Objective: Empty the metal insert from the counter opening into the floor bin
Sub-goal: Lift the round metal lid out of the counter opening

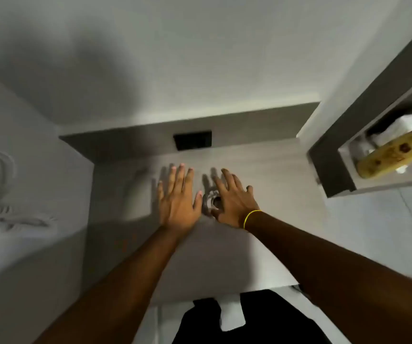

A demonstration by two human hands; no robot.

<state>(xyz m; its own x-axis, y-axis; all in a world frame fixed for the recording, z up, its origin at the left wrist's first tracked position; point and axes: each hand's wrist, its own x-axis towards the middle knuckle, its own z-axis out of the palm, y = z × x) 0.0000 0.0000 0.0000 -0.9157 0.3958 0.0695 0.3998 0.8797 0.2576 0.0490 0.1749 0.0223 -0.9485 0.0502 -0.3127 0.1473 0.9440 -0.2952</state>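
A round metal insert [211,202] with a dark middle sits in the grey counter [269,184], partly hidden by my hands. My left hand [178,199] is spread flat just left of it, fingers apart, holding nothing. My right hand [234,202], with a yellow band on the wrist, is spread over the insert's right side, its thumb curling along the near rim. I cannot tell whether it touches the metal. No floor bin is in view. The frame is blurred.
A dark rectangular slot [192,140] is set in the low ledge behind the counter. At the right, a wall niche [334,157] holds a yellow bottle [393,155] and white paper. A white basin [4,194] lies left. Floor tiles show lower right.
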